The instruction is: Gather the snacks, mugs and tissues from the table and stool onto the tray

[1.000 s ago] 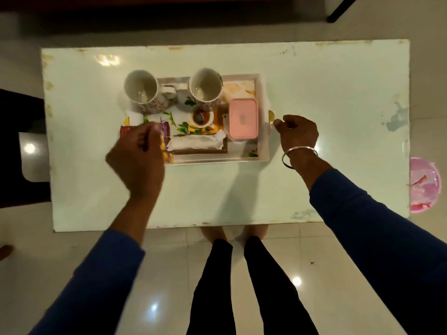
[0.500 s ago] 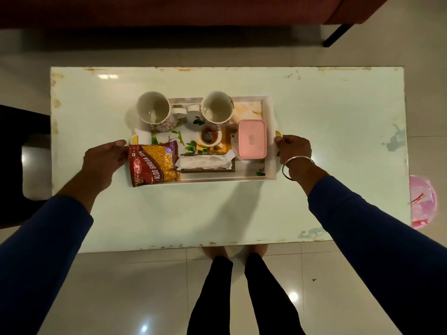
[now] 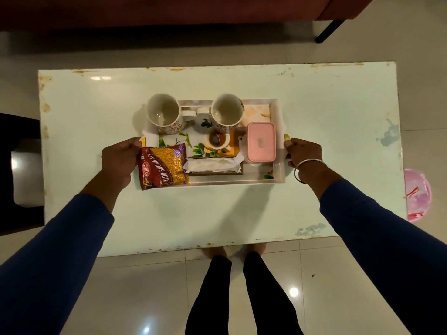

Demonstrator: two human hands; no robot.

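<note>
The tray [image 3: 278, 146] sits mid-bench [image 3: 326, 112] with everything loaded: two mugs [image 3: 164, 112] at the far edge, a small cup [image 3: 216, 139], a pink lidded box [image 3: 261, 142], the tissues [image 3: 212, 164] and a red snack packet [image 3: 162, 166] overhanging the near left corner. A second ago the left hand [image 3: 118, 160] was above that packet; half a second ago it lay beside the tray; now it has closed on the left handle, thumb over the yellow grip. The right hand [image 3: 303, 152] keeps its curled hold on the right handle. With both hands gripping the handles and nothing loose on the bench, the gathering looks finished and a lift seems likely next
</note>
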